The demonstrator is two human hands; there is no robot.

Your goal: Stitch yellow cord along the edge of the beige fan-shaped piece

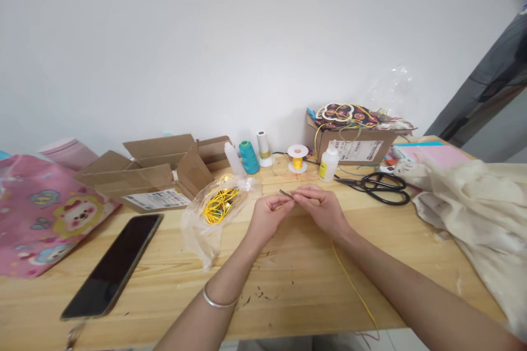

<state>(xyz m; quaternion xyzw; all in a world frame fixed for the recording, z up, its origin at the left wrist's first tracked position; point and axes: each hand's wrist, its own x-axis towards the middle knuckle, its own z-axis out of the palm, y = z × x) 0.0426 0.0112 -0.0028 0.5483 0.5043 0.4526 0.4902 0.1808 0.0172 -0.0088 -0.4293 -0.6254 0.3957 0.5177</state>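
Observation:
My left hand (272, 213) and my right hand (321, 205) meet above the middle of the wooden table, fingertips pinched close together. A short, thin dark piece (285, 193), like a narrow tube or stick, pokes out from between the fingertips and runs into my right fingers. A bit of yellow cord shows at my left fingertips. Below my right hand, a yellow cord (349, 279) trails down past the table's front edge. What the fingers cover at the joint is hidden. Behind them stands a white spool (297, 159) wound with yellow cord.
A clear plastic bag (206, 241) of yellow cord lies left, near a phone (113, 266) and open cardboard box (148, 178). Behind are a teal thread cone (248, 158) and glue-like bottle (329, 163). Black scissors (381, 186) and cream cloth (469, 214) lie right. Dark scraps dot the front.

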